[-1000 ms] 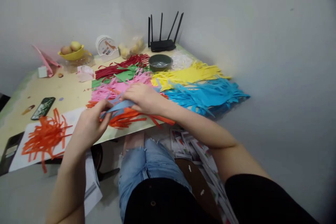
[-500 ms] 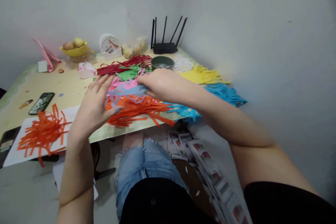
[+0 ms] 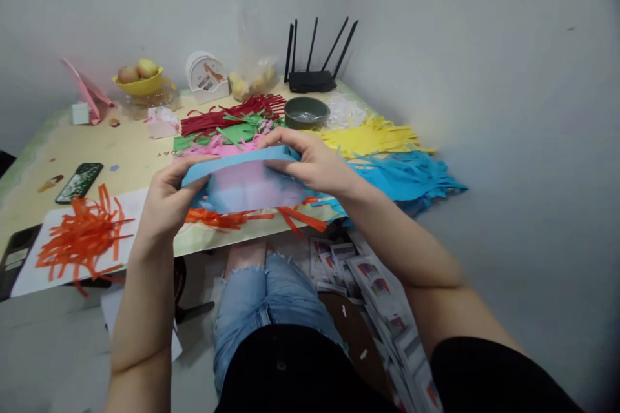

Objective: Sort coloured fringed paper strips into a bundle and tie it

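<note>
Both hands (image 3: 167, 197) (image 3: 317, 164) at blue sheet (image 3: 237, 160) edges

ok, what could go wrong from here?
1. The blue sheet is held between the left hand and right hand; pulling too hard might crease or tear it.
2. Orange strips lie by the table's near edge, below the hands; a brush could knock some off.
3. The left forearm passes close to the orange bundle and might drag it.
</note>
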`<control>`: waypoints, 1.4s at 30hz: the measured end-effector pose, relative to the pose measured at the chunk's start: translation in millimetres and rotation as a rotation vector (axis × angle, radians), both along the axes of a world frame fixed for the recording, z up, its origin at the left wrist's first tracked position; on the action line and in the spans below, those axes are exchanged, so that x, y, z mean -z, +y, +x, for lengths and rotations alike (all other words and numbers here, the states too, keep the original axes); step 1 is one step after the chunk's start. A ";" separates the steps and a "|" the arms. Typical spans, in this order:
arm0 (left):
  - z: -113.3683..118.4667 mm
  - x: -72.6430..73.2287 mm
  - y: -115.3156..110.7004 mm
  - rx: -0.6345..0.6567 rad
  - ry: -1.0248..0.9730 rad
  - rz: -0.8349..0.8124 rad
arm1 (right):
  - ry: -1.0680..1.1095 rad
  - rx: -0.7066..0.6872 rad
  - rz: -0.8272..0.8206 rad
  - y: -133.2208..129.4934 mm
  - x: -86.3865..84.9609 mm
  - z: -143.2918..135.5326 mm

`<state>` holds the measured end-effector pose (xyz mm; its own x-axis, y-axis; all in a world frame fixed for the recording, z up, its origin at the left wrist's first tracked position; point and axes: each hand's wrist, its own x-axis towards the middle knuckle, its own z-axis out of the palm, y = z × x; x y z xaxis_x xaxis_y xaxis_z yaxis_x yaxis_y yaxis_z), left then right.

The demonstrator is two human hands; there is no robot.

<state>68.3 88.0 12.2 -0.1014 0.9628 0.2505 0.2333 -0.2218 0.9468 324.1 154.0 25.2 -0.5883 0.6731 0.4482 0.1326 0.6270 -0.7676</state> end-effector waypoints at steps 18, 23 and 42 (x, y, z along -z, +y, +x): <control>-20.3 -11.4 -12.9 0.129 0.269 0.193 | -0.137 -0.369 0.074 16.7 -6.5 20.3; -12.7 -16.0 -17.8 0.130 0.478 0.276 | -0.091 -0.261 -0.041 16.5 -6.8 12.2; 10.4 -24.5 -9.9 0.327 0.524 -0.112 | -0.375 -0.098 0.063 -13.9 -20.3 -2.9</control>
